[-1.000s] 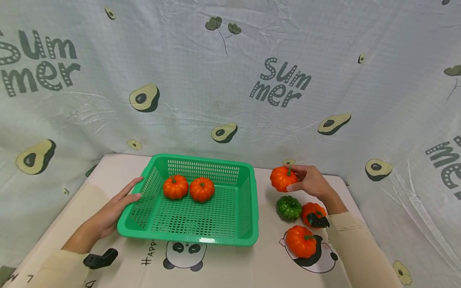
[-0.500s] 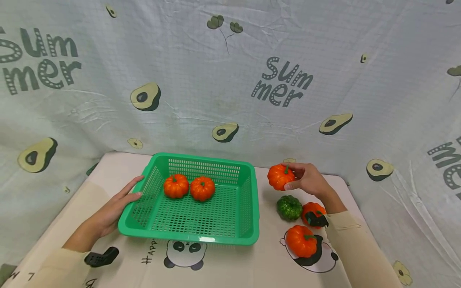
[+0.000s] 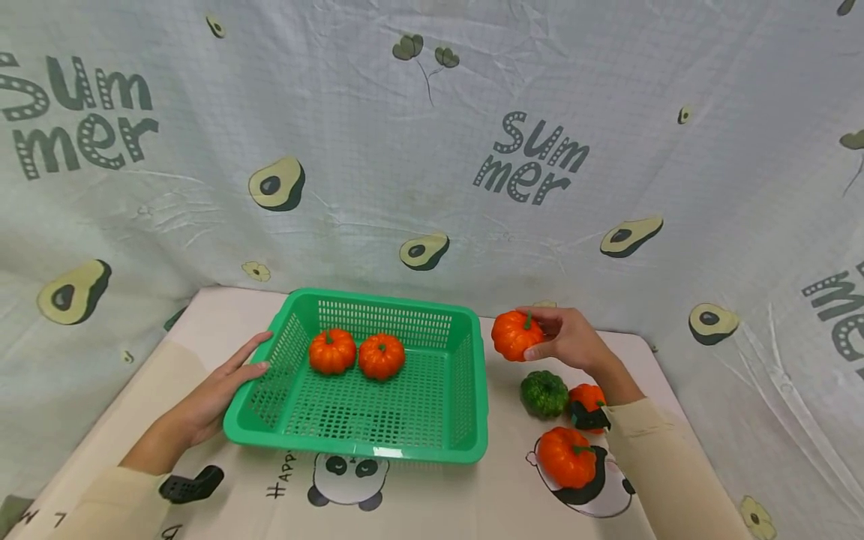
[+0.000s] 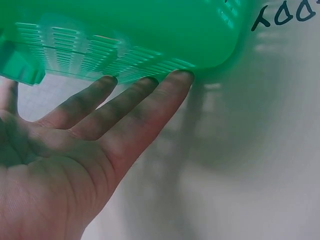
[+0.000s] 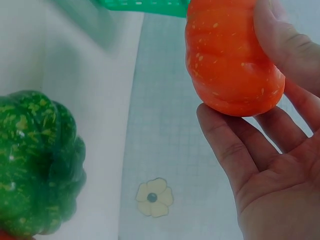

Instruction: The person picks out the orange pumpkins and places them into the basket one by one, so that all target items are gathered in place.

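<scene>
A small orange pumpkin point(image 3: 516, 336) with a green stem is held in my right hand point(image 3: 572, 341), between thumb and fingers, just off the right side of a green plastic basket point(image 3: 405, 451). In the right wrist view the thumb lies on one face of the pumpkin point(image 5: 230, 60) and the fingers support the other. My left hand point(image 3: 205, 405) touches the basket's left side; in the left wrist view its fingers point(image 4: 145, 110) reach out fairly straight against the slotted outer wall. Inside the basket, two orange pumpkins point(image 3: 332, 351) sit side by side towards the back left.
Right of the basket lie a green pumpkin point(image 3: 544, 394), an orange pumpkin point(image 3: 567, 457) nearer the front, and another orange pumpkin point(image 3: 589, 396) partly hidden by the right wrist's black device point(image 3: 590, 416). A printed cloth point(image 3: 432, 150) hangs behind the table.
My right hand has carried its pumpkin a little left, closer to the basket's right rim. The left hand, the basket and the other pumpkins have stayed in place.
</scene>
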{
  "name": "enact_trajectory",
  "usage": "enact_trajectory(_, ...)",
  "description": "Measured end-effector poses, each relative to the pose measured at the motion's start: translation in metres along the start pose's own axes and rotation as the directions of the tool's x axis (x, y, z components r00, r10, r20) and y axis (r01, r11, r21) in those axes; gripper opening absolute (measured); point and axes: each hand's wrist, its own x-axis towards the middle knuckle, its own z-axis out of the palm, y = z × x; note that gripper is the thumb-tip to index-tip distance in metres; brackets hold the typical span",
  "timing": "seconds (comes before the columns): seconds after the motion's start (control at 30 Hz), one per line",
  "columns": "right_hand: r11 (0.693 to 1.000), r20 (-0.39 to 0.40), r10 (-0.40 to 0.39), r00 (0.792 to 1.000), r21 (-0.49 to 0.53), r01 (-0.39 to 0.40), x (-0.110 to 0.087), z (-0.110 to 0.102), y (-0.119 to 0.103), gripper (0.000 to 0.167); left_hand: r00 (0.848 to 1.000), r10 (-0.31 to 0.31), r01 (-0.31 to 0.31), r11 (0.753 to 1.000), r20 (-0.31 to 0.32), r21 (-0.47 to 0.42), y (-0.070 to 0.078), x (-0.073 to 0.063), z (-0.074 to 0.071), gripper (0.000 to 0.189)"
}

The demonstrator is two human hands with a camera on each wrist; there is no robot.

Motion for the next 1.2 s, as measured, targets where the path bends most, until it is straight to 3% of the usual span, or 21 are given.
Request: enact_trajectory(1.2, 0.985, 0.068, -0.161, 0.985, 0.073, 0.156, 0.011, 0.023, -0.03, 0.072, 1.0, -0.01, 0.01, 1.0, -0.002, 0.002, 0.002, 0.0, 0.0, 0.068)
